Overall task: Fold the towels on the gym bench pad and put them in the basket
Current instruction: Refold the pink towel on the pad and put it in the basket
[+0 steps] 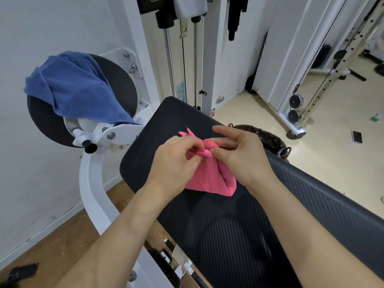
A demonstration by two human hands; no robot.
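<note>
A small pink towel (211, 177) lies bunched on the black ribbed gym bench pad (176, 119). My left hand (176, 161) pinches the gathered top edge of the pink towel from the left. From the right, my right hand (239, 154) pinches the same bunched edge with thumb and a finger while its other fingers stretch out. A blue towel (72, 88) hangs crumpled over a round black roller pad (122, 84) at the upper left. Beyond the bench's right edge a dark patterned basket (268, 138) shows only partly, behind my right hand.
White machine frame (93, 183) curves down left of the bench. Steel guide rods and cables (182, 59) rise behind the pad. A cable rack with pulleys (296, 109) stands at the right. A dark phone-like object (357, 137) lies on the pale floor.
</note>
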